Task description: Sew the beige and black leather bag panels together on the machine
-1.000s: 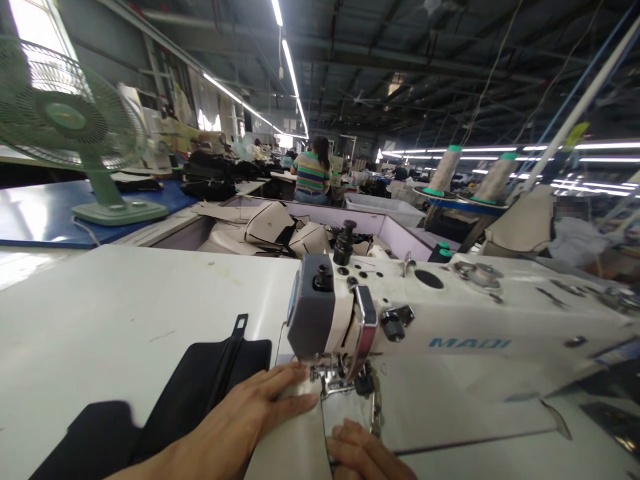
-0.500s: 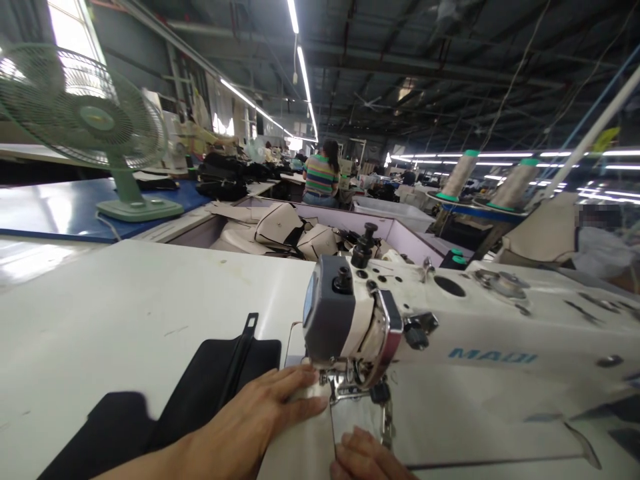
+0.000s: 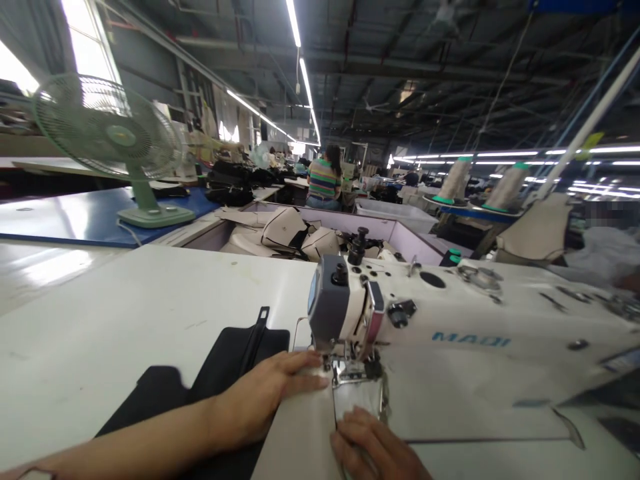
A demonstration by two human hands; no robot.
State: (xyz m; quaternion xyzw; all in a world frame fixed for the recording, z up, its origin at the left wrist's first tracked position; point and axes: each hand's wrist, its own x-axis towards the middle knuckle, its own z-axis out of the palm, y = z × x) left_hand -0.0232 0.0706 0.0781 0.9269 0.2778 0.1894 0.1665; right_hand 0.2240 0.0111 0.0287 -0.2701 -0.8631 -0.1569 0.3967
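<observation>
A white sewing machine (image 3: 465, 347) stands over the table, its presser foot (image 3: 345, 370) down at the beige panel (image 3: 300, 433). My left hand (image 3: 270, 393) lies flat on this panel with fingers stretched toward the needle area, left of the foot. In front of the foot, my right hand (image 3: 375, 443) has its fingers bent and pressed together at the panel's dark right edge; the fingertips are partly hidden. Under and beside my left forearm lies a black flat piece (image 3: 225, 357) with a slotted strap end.
A green desk fan (image 3: 120, 137) stands on a blue surface at the left. Behind the machine, a bin (image 3: 400, 233) holds beige sewn pieces (image 3: 283, 227). Thread cones (image 3: 453, 180) stand at the right. A person in a striped top (image 3: 324, 179) sits further back.
The view has shifted, so the fan and black piece sit further right in the picture. Both hands stay close to the presser foot on the beige panel.
</observation>
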